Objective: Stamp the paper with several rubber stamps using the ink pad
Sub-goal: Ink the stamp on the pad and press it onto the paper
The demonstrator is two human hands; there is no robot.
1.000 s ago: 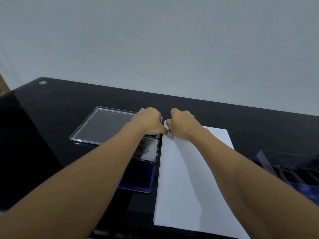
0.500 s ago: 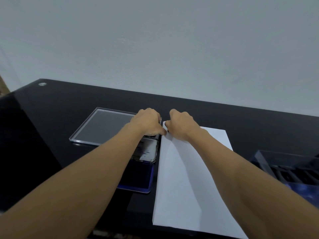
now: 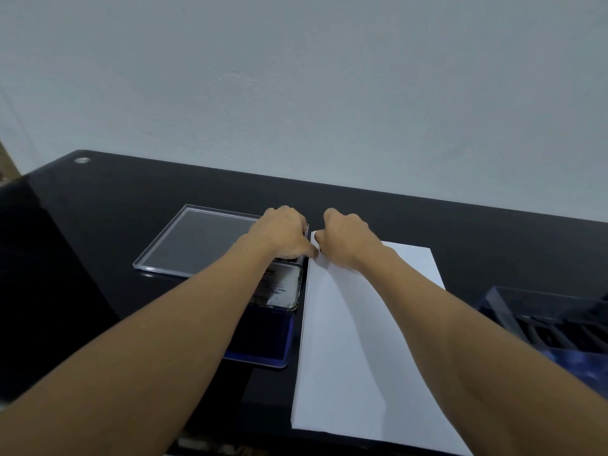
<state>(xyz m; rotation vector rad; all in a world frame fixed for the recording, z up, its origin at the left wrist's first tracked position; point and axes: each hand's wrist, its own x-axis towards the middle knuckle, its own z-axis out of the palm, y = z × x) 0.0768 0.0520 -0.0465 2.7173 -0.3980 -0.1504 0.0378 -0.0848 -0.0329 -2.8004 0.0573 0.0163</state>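
— Left side?
— Clear flat lid (image 3: 194,240) on black table (image 3: 98,241). Beside it, blue ink pad (image 3: 263,343), labelled clear cover (image 3: 283,287) over its far half.
— Hands?
— Left hand (image 3: 283,233) curled over that cover. Right hand (image 3: 345,240) curled at far-left corner of paper (image 3: 362,340). Can't tell what either pinches.
— Far right?
— Clear box (image 3: 526,301), dark stamps (image 3: 566,334) in rows inside.

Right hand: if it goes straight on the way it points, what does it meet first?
Likely nothing close: beyond the right hand lies bare black table, then the wall. The left hand sits just beside that line; depth is unclear.
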